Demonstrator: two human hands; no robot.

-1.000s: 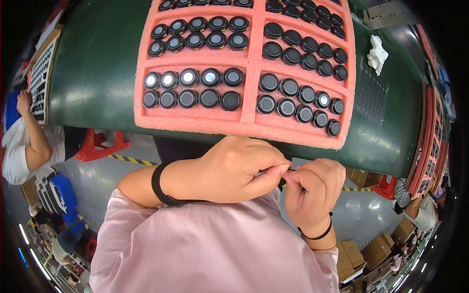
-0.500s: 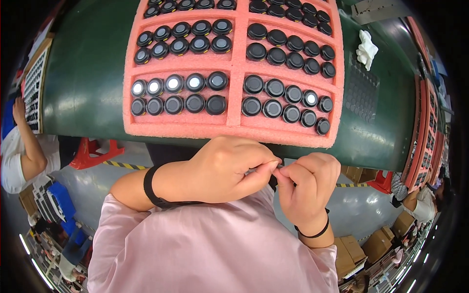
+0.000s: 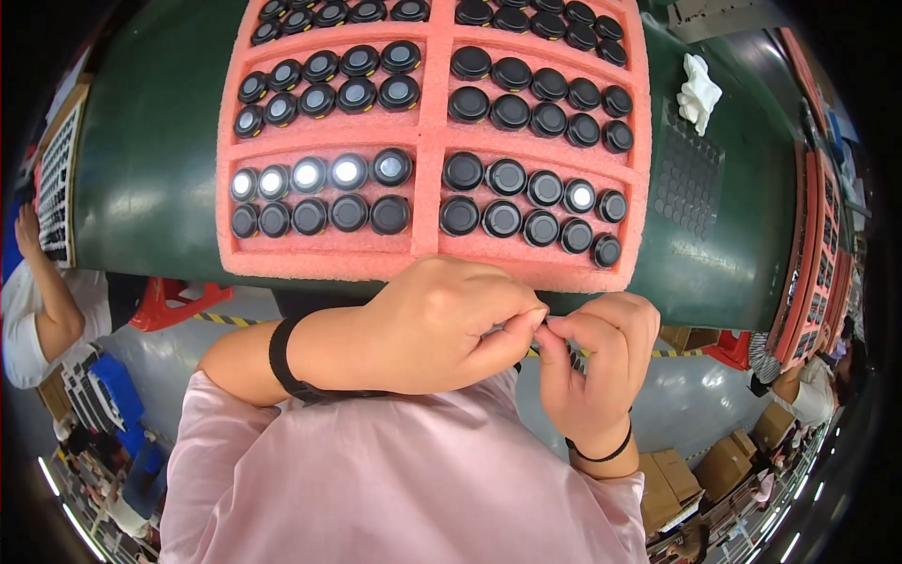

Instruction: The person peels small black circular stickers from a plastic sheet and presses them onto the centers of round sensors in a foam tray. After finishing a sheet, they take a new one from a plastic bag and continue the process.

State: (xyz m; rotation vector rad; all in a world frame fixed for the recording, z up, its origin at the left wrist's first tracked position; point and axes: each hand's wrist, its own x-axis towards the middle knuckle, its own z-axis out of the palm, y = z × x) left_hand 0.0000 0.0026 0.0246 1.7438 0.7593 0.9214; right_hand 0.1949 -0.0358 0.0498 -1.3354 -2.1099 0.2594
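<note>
Head view, left hand [image 3: 442, 324] and right hand [image 3: 597, 362] pinched fingertip to fingertip below pink tray [image 3: 427, 254], anything gripped hidden, discs [image 3: 498, 218] cut off at top.

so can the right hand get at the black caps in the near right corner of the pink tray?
Probably yes. The right hand sits just below the pink tray, and nothing lies between it and the nearest black caps. But both hands are pinched together, fingertips touching, so they look busy.
</note>
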